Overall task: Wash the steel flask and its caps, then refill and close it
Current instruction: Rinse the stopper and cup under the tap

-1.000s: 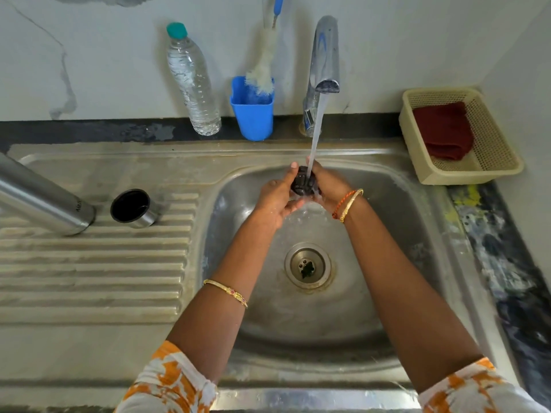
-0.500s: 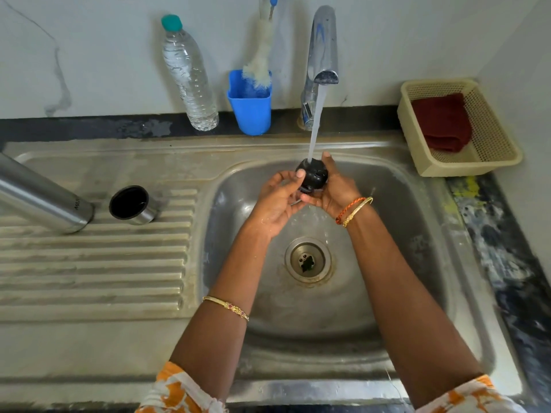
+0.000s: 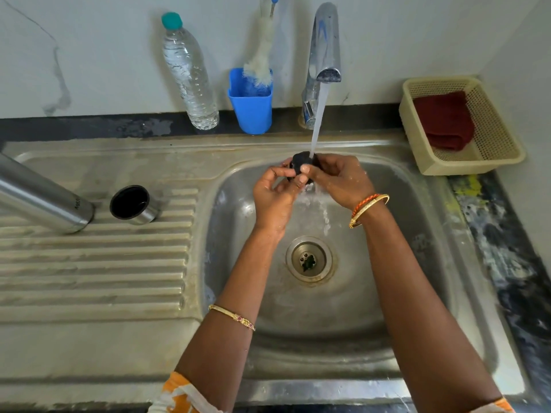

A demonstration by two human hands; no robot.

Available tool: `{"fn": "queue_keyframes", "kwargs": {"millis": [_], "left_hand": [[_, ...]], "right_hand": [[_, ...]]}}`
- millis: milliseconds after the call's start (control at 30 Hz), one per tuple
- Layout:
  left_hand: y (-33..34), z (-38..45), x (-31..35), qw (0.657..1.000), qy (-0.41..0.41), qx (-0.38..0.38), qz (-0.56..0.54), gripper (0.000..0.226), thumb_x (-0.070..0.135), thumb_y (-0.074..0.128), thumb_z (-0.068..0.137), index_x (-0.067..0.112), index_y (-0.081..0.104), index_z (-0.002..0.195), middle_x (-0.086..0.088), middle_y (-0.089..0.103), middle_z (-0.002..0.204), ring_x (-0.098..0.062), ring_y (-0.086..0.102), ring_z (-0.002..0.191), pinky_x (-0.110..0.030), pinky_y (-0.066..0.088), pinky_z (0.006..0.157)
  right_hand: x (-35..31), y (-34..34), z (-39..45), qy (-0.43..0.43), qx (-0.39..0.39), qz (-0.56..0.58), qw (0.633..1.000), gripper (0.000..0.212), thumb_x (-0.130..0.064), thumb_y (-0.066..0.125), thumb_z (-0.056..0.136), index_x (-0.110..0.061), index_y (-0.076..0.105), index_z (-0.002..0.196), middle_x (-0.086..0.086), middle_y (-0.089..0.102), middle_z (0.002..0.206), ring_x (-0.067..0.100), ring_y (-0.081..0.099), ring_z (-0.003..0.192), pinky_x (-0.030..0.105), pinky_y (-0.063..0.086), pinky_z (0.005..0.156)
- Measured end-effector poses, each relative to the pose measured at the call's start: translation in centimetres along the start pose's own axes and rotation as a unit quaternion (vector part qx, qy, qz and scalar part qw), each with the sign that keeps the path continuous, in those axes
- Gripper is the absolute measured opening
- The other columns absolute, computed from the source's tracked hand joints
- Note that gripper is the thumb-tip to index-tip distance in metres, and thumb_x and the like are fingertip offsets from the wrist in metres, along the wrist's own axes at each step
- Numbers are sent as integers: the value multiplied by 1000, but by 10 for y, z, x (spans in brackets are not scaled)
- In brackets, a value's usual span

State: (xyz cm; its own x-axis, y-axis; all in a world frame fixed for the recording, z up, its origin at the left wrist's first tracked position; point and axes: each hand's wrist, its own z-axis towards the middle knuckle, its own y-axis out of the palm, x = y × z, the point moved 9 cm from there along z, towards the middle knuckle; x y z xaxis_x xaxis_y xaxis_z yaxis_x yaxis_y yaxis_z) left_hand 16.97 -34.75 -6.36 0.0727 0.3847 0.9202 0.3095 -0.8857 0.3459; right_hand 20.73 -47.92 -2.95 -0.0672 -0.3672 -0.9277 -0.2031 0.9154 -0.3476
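Under the tap (image 3: pixel 325 43) stream, I pinch the black cap (image 3: pixel 301 163) between both hands (image 3: pixel 310 186); the flask (image 3: pixel 41 198) lies well left.

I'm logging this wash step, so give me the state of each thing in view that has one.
tap: running
black inner cap: under the stream, held by both hands
left hand: pinching the cap
right hand: gripping the cap
steel flask: uncapped, lying on the drainboard
steel outer cap: off, open side up
plastic bottle: capped, upright
red cloth: folded in the basket
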Motion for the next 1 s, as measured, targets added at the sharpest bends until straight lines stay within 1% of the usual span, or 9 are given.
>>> {"fn": "queue_keyframes", "kwargs": {"millis": [100,233,400,500,633,733,800,900,1000], "left_hand": [[1,0,10,1000,17,-19,4,39,-15,71,75,11,53,99,-23,61,120,-20,65,101,-26,57,78],[14,4,35,983,124,-70,117,45,-2,76,76,10,59,116,-6,67,109,-13,66,100,-25,54,86],[40,-1,47,870,298,-105,378,41,26,64,92,2,53,124,-12,55,115,-13,54,98,-11,45,73],[47,-6,47,844,331,-98,411,39,24,56,97,-2,49,125,-17,49,116,-6,46,96,-3,40,76],[34,9,38,899,261,-31,350,32,27,56,96,4,54,119,-9,43,118,-13,44,109,-14,39,90],[34,15,17,967,116,-96,204,29,21,45,102,8,46,128,2,51,115,-11,57,106,-20,53,82],[37,13,16,980,86,-120,136,25,13,37,105,11,40,129,6,56,113,-5,65,96,-25,57,76],[39,13,15,987,61,-133,66,30,8,36,104,8,39,134,-2,56,121,-12,64,104,-29,57,82],[36,14,8,989,3,-149,-14,36,-2,37,102,7,40,137,-10,55,128,-20,63,110,-31,56,88]], "right_hand": [[4,-3,-2,4,-9,134,991,19,-14,66,87,-17,67,105,1,72,94,13,69,88,31,57,83],[18,6,-8,115,-50,375,918,24,-22,54,94,-4,63,108,11,71,93,19,70,84,27,58,76],[23,11,-11,165,-33,459,872,25,-25,46,98,-6,61,103,10,67,84,17,66,73,25,57,68],[22,13,-11,168,-31,479,861,24,-23,45,99,-5,60,106,11,66,88,18,64,77,27,56,74],[19,1,-7,134,25,416,899,16,-16,55,94,-5,62,103,8,68,88,16,65,80,24,56,71],[18,-15,-6,89,116,336,930,23,-6,67,85,-1,65,106,12,69,95,22,69,86,30,57,76],[13,-19,-7,60,147,282,946,28,-3,70,82,1,66,109,13,70,96,25,70,87,36,57,81],[11,-24,-11,44,174,255,950,28,-1,74,77,-1,68,105,13,71,98,27,70,90,43,57,84],[5,-28,-16,28,185,228,955,31,1,79,69,-4,69,98,10,71,97,21,70,91,35,58,80]]}}
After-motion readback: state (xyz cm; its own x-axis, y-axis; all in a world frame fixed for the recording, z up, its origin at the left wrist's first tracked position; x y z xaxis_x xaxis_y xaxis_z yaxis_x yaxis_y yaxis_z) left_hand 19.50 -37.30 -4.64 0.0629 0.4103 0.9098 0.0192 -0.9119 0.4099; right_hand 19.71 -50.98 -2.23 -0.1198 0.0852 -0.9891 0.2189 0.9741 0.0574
